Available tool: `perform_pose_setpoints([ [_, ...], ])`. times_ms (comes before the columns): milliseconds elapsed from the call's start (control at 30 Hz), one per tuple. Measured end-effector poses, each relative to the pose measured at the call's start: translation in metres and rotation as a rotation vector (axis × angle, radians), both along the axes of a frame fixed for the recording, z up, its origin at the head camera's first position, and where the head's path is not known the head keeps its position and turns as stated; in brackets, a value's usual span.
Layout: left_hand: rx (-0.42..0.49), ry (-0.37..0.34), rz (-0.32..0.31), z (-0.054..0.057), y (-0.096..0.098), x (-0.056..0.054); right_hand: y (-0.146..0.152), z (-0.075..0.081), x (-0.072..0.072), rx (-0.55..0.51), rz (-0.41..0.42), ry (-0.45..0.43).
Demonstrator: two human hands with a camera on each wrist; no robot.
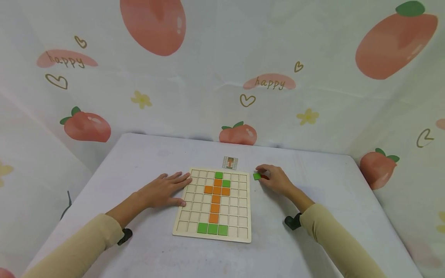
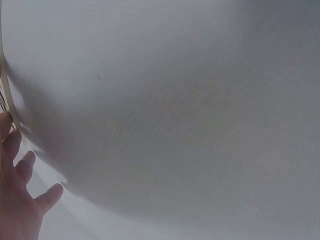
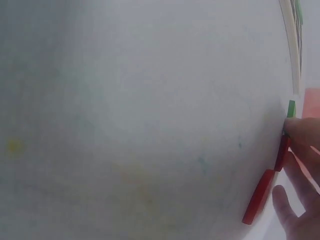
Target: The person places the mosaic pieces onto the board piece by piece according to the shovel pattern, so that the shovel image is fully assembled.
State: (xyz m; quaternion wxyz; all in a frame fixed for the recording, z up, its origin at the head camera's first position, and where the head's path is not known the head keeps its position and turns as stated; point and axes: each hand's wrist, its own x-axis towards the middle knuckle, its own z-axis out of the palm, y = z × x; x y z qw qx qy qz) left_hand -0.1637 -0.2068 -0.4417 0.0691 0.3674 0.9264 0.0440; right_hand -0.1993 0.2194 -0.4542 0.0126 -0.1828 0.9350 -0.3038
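A pale wooden grid board (image 1: pixel 194 210) lies on the table, with orange square tiles (image 1: pixel 215 199) in a cross and green square tiles (image 1: pixel 213 229) at its top and bottom. My left hand (image 1: pixel 163 192) rests with spread fingers on the board's left edge; in the left wrist view its fingers (image 2: pixel 50 197) show at the far left. Beyond the board's right edge, my right hand (image 1: pixel 276 180) pinches a loose green tile (image 1: pixel 257 176). Red tiles (image 3: pixel 259 196) lie under and beside that hand, partly hidden by its fingers.
A small pattern card (image 1: pixel 230 163) with a gridded picture lies just behind the board. The white table (image 1: pixel 146 154) ends at a hanging cloth (image 1: pixel 194 96) printed with fruit, hearts and flowers. Dark wrist devices (image 1: pixel 293 221) sit under both forearms.
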Motion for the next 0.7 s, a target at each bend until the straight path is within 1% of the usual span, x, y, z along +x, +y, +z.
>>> perform_pose_setpoints([
  [100, 0.0, 0.0, 0.001, 0.0, 0.0, 0.0, -0.001, 0.001, -0.001, -0.001, 0.003, 0.012],
  [333, -0.008, -0.002, 0.004, -0.001, -0.001, 0.0, -0.009, 0.003, -0.004, -0.017, 0.017, 0.003],
  [500, -0.007, -0.004, 0.006, -0.001, 0.0, -0.001, -0.017, 0.007, -0.006, -0.036, 0.046, 0.006],
  [700, -0.003, -0.017, 0.013, -0.002, 0.0, 0.0, -0.031, 0.012, -0.009, -0.029, 0.104, 0.06],
])
